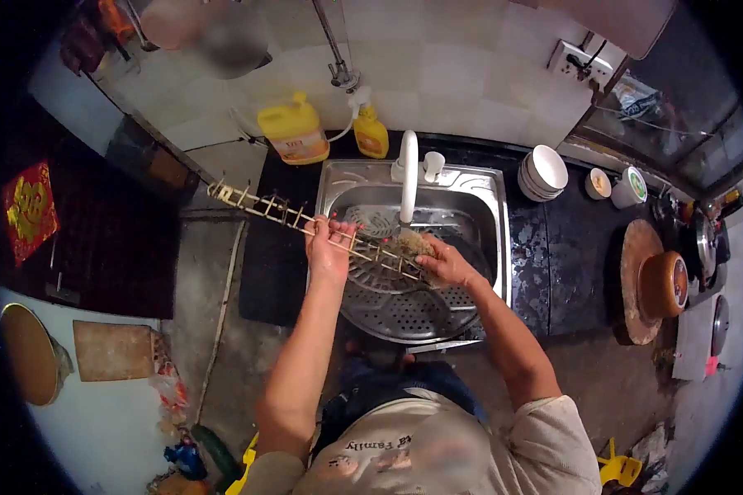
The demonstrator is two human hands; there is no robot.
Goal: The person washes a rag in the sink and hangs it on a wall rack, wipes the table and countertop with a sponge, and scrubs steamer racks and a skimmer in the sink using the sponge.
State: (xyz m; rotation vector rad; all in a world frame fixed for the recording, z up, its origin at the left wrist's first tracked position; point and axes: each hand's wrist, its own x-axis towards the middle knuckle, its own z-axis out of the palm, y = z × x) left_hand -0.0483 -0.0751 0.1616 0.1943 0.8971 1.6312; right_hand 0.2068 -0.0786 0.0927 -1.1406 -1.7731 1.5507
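Observation:
A long, narrow, ladder-like rack [260, 205] with pale rails, crossbars and small dark and red tips slants over the sink [328, 198]. My left hand [328, 246] is closed around its middle, palm up. My right hand [446, 262] presses a brownish, fibrous scrubbing pad [414, 246] against the rack's lower right end; the fingertips are partly hidden by the pad. Just above the pad is the spout of the white faucet [409, 173]. Beneath both hands lies a perforated metal drain tray [404, 318].
Behind the sink stand a yellow jug [293, 130] and a yellow bottle [371, 134]. Stacked white bowls [545, 172], two small tubs and a round wooden board [638, 280] sit on the right counter. A dark cabinet door [99, 239] is at left.

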